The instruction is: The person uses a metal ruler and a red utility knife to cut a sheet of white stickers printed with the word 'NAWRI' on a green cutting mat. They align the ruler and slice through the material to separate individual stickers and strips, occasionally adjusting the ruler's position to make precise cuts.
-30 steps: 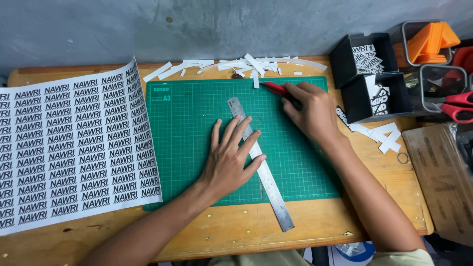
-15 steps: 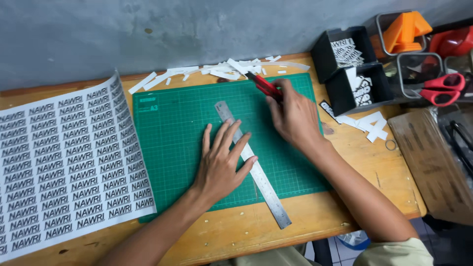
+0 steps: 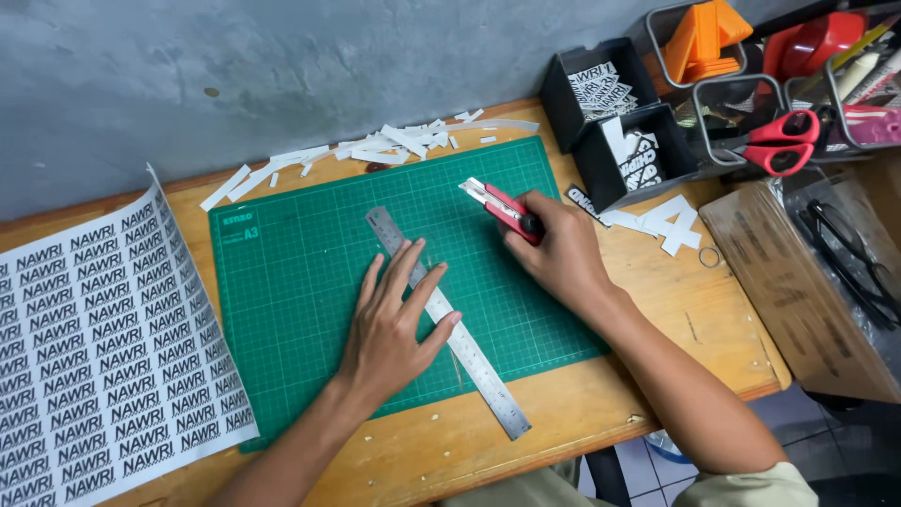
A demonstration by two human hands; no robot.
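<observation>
Ruler (image 3: 449, 322) lies diagonally on the green mat (image 3: 310, 282), far end mid-mat, near end past the mat's near edge onto the table (image 3: 657, 310). Left hand (image 3: 394, 324) lies flat on it, fingers spread, pinning rather than gripping, likely to stop it sliding. Right hand (image 3: 563, 253) is wrapped around a red knife (image 3: 502, 207) just right of the ruler's far end, blade pointing far-left; can't tell if the tip touches the mat. Printed sheet (image 3: 103, 347) sits left, cut off by the frame and curling at its far corner. Paper strips (image 3: 375, 145) are heaped along the mat's far edge. Nothing visible under the ruler; palm hides part of it.
</observation>
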